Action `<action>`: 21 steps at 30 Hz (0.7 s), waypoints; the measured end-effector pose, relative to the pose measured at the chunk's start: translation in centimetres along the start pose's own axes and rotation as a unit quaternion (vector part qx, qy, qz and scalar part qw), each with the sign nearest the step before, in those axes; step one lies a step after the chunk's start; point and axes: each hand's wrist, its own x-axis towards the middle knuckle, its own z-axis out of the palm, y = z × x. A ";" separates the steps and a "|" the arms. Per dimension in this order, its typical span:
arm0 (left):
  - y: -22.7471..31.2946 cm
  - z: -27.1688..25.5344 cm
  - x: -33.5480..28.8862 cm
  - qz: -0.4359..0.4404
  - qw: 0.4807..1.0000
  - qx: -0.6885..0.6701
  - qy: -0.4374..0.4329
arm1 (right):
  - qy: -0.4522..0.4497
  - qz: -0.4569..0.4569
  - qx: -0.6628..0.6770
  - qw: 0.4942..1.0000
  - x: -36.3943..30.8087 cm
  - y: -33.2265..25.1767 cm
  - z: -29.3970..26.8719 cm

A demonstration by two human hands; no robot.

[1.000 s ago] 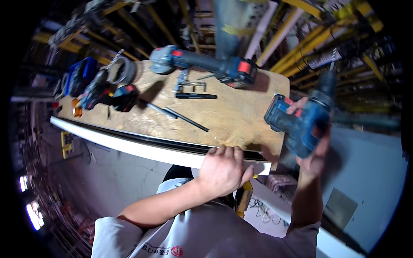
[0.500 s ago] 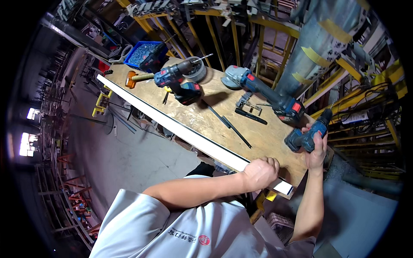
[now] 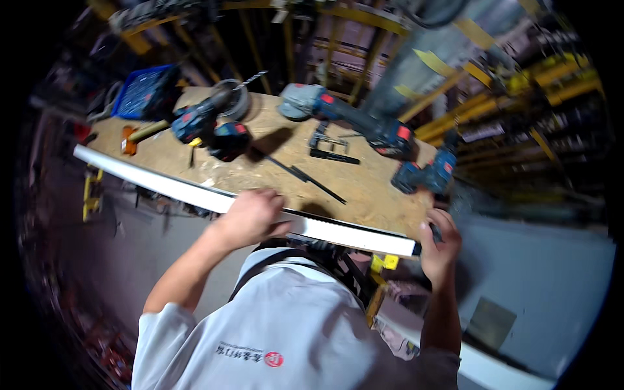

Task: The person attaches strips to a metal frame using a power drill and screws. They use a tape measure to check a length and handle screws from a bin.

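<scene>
Counter [image 3: 364, 188]: bare chipboard slab, tilted in view; dim workshop, yellow racking [image 3: 520, 97] far and right, grey floor below. Blue crate [image 3: 146, 91] at far left corner. Long white strip [image 3: 169, 185] lies along near edge of counter, dark line on its top face. Left hand [image 3: 250, 218] presses on strip near its middle, fingers curled over it. Right hand [image 3: 439, 250] at strip's right end, grip clenched on small dark object; what it is, cannot tell. Blue cordless drill [image 3: 422, 177] stands just beyond right hand. Angle grinder [image 3: 344, 117] lies mid-counter, second drill [image 3: 208, 127] left.

Drill [image 3: 426, 175] behind strip [image 3: 260, 211] on bench [image 3: 364, 188] (grinder [image 3: 344, 117] perhaps farthest back)
</scene>
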 end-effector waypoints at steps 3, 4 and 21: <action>-2.0 -1.7 -4.2 -0.054 0.998 -0.022 -0.009 | 0.076 0.250 0.069 0.963 -4.6 1.0 1.6; -2.2 -1.5 -4.6 -0.060 0.998 -0.016 -0.014 | 0.097 0.286 0.040 0.952 -6.3 1.7 2.0; -7.3 -2.6 -8.2 -0.125 0.988 0.054 -0.072 | 0.221 0.337 0.226 0.887 -12.7 -1.5 10.1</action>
